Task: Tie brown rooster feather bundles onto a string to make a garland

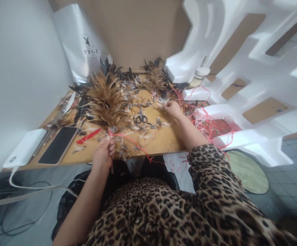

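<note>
My left hand [105, 150] is closed round the lower end of a feather duster [108, 99], at the table's front edge. Its brown and black feathers fan out away from me. A strand of red string [135, 145] trails from the bound end toward the right. Over the table on the right, my right hand [172, 109] has its fingers pinched together near loose feathers; what lies between them is too small to make out. Small dark-handled scissors [141, 118] lie between my hands. Behind the right hand sits a second bunch of brown feathers [156, 77].
Left on the table [86, 155] are a phone [58, 145], a white power bank [25, 147] with a cable, and a red strip [89, 136]. A silver bag [79, 41] stands behind. White foam packing [240, 136], tangled red string [212, 126] and a lidded jar [199, 76] occupy the right.
</note>
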Demonstrator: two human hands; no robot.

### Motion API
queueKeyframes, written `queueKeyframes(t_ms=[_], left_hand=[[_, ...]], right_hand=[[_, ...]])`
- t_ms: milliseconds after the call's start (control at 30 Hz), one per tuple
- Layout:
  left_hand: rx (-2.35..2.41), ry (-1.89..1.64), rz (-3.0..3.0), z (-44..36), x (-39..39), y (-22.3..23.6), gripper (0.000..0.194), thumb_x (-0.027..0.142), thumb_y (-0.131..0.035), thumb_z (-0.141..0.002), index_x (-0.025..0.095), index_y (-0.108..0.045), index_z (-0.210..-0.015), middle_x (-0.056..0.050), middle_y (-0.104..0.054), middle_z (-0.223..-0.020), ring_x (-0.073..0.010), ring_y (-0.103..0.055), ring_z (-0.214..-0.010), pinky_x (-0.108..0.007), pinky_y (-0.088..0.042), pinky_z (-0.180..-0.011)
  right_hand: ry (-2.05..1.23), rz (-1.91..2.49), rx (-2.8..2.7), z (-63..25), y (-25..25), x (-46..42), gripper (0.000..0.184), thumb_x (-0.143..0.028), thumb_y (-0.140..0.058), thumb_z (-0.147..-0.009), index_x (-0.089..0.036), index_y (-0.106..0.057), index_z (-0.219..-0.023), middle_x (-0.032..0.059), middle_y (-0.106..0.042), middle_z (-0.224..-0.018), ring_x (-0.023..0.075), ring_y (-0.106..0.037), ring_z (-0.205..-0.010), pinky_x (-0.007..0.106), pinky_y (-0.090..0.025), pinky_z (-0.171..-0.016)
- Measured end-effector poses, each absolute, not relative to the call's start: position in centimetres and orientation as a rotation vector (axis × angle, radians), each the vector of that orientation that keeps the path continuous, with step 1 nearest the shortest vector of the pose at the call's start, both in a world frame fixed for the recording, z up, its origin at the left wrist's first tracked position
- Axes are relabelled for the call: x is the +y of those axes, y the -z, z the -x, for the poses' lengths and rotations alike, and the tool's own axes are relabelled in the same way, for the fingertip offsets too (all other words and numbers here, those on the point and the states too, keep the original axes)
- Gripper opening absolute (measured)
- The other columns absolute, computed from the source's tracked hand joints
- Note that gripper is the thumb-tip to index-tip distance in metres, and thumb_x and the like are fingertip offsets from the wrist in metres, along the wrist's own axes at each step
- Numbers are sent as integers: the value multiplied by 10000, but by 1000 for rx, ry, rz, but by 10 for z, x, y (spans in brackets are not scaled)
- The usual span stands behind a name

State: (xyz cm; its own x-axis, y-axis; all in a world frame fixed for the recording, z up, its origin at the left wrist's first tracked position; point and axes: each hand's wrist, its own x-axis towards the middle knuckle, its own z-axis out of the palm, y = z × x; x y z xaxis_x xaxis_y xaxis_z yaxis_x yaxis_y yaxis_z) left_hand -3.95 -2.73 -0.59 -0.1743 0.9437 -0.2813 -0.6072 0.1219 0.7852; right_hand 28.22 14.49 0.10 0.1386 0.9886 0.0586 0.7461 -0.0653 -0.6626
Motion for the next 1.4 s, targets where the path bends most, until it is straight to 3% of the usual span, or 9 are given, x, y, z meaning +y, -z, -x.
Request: queueKeyframes(t_ms=[67,167,333,500,700,900,1200,1400], left_hand=[[992,-1459,-441,39,-25,7,213,175,-678,-742,136,-475,-689,41,-458,-596,-14,-330,-401,-103,-182,-308],[994,-1467,-443,38,-22,9,220,181,-696,-727,133,-483,-697,38,-472,-592,-14,-335,-398,-105,-177,-308],[1005,-1457,-479,36,-20,11,240,224,-709,-729,130,-496,-674,32,-478,-591,-12,-331,-395,-104,-189,-315],[1009,-1485,-501,36,-22,10,200,205,-684,-740,122,-516,-671,24,-479,-596,-13,-335,-405,-105,-180,-322],[1017,-1503,-537,37,-22,15,182,227,-697,-711,121,-551,-692,15,-519,-609,-20,-357,-418,-115,-194,-333],[1044,-1519,-609,34,-24,17,200,284,-694,-699,116,-607,-763,-2,-568,-613,-21,-338,-401,-127,-193,-338],[1101,-1524,-612,33,-26,17,259,308,-702,-643,120,-619,-802,-27,-632,-637,-39,-374,-407,-144,-192,-353],[1106,-1563,-603,30,-27,18,301,398,-688,-674,124,-614,-776,-32,-624,-618,-47,-383,-407,-155,-214,-356]], right_hand=[[-938,1625,-1504,-276,-9,136,154,-220,-563,-747,-99,-628,-816,28,-611,-573,101,-545,-527,194,-421,-537],[-1354,1316,-1337,-260,-23,122,119,-161,-603,-654,-132,-575,-765,-21,-561,-512,78,-506,-450,170,-363,-443],[-1553,1108,-1404,-225,-54,100,160,-169,-640,-637,-136,-601,-789,-41,-562,-531,55,-468,-422,172,-354,-426],[-1553,977,-1831,-192,-89,77,213,-277,-719,-657,-123,-670,-796,-24,-600,-572,55,-464,-472,182,-358,-464],[-1327,886,-2322,-146,-115,59,133,-207,-749,-596,-123,-726,-698,-18,-632,-577,73,-526,-542,196,-385,-542],[-1186,934,-2571,-105,-109,57,64,-133,-682,-625,-118,-727,-667,-19,-637,-586,63,-505,-536,204,-378,-568],[-1093,1073,-2632,-82,-88,64,125,-137,-605,-653,-103,-723,-674,-23,-583,-532,57,-444,-509,197,-337,-528],[-983,1165,-2716,-80,-93,61,139,-121,-611,-656,-91,-734,-713,-4,-621,-590,60,-466,-543,181,-344,-535]])
